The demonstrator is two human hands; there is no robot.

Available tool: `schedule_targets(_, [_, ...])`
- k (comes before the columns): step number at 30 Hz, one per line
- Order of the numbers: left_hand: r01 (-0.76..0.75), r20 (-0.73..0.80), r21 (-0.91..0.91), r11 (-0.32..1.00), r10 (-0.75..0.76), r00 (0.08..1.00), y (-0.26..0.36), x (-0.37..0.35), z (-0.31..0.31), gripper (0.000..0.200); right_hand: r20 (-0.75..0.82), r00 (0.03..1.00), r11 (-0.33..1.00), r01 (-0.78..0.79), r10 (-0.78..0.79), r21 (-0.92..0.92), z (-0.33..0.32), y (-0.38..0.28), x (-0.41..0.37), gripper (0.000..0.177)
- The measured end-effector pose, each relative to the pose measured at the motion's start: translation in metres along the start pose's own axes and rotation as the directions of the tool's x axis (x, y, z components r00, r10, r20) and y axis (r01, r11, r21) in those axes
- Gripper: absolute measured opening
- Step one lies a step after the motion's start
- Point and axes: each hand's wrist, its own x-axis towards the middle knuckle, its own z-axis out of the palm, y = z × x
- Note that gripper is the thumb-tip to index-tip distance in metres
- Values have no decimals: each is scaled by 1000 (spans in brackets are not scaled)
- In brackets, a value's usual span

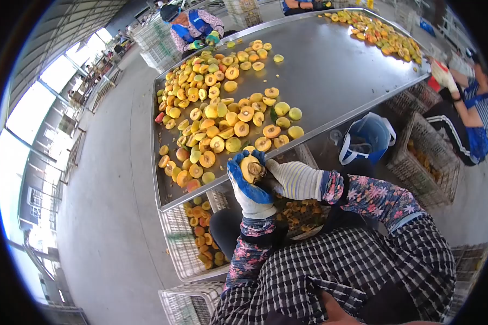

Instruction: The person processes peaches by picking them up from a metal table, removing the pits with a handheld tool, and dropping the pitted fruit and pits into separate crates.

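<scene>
My left hand (250,181), in a white glove with a blue coated palm, is closed round a yellow peach half (251,168) with its cut side and brown centre facing up. Right beside it, my right hand (295,180) wears a striped knitted glove with the fingers bent toward the peach half. Whatever those fingers grip is hidden. Both hands are just off the near edge of a metal table (320,76). On the table, close to my left hand, lies a heap of cut and whole peaches (214,127).
Crates of peach pieces (203,235) stand below the table edge. A blue bucket (367,138) and another crate (425,160) are to the right. Co-workers sit at the far left (192,27) and right (474,108). A bare hand (336,313) shows at the bottom.
</scene>
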Motion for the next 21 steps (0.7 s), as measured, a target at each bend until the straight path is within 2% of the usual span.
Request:
schedule_targets(1, [-24, 8, 20, 999, 24, 1000, 1, 1, 3, 35, -7, 1000, 998, 20, -20, 63, -1, -1, 1, 59])
schedule_targets(2, [-32, 23, 66, 997, 30, 999, 3, 2, 6, 35, -195, 960, 949, 241, -202, 202, 12, 4, 6, 59])
schedule_targets(4, [-50, 38, 149, 988, 45, 998, 7, -1, 10, 36, -127, 980, 962, 177, -153, 209, 5, 4, 4, 55])
schedule_targets(5, [-182, 168, 374, 910, 126, 978, 10, 0, 6, 37, -89, 988, 966, 139, -122, 217, -2, -6, 1, 53])
schedule_targets(6, [-324, 314, 556, 765, 168, 935, 15, 5, 1, 38, 89, 995, 990, -52, 41, 128, -17, -14, 1, 49])
schedule_targets(7, [-467, 462, 679, 566, 165, 871, 18, 12, -3, 39, 56, 998, 992, -13, 6, 123, -18, -13, 4, 45])
schedule_targets(8, [-553, 527, 727, 408, 184, 830, 20, 16, -5, 44, 46, 999, 995, -8, 3, 103, -21, -13, 5, 44])
schedule_targets(9, [-434, 427, 649, 625, 173, 888, 18, 17, -5, 45, 41, 999, 997, -1, -2, 81, -24, -16, 5, 42])
schedule_targets(11, [-161, 239, 337, 928, 82, 968, 18, 19, 1, 48, -108, 990, 950, 116, -88, 290, 2, -6, 6, 36])
schedule_targets(12, [-132, 171, 292, 947, 84, 982, 13, 22, -4, 52, -181, 977, 905, 178, -115, 387, 15, 2, 4, 33])
schedule_targets(13, [-111, 208, 295, 949, 50, 977, 11, 23, -10, 52, 28, 998, 852, -69, 64, 519, 3, -10, 2, 32])
schedule_targets(14, [-91, 247, 297, 951, 16, 969, 10, 25, -16, 52, 255, 943, 746, -325, 212, 582, -21, -30, 1, 31])
schedule_targets(15, [-73, 289, 300, 951, -17, 957, 12, 28, -21, 52, 476, 819, 595, -564, 319, 572, -33, -41, 1, 31])
schedule_targets(16, [-147, 374, 495, 856, -58, 926, 22, 29, -15, 47, 404, 872, 736, -463, 277, 494, -23, -29, -2, 30])
schedule_targets(19, [238, 256, 328, 914, -329, 909, 26, 40, -15, 41, 353, 919, 664, -373, 173, 647, 2, 1, -10, 32])
schedule_targets(20, [301, 204, 299, 905, -369, 907, 26, 41, -13, 41, 444, 860, 558, -504, 251, 660, -21, -29, -8, 37])
schedule_targets(21, [301, 232, 288, 909, -371, 899, 26, 40, -14, 41, 519, 820, 437, -570, 242, 696, -23, -31, -8, 38])
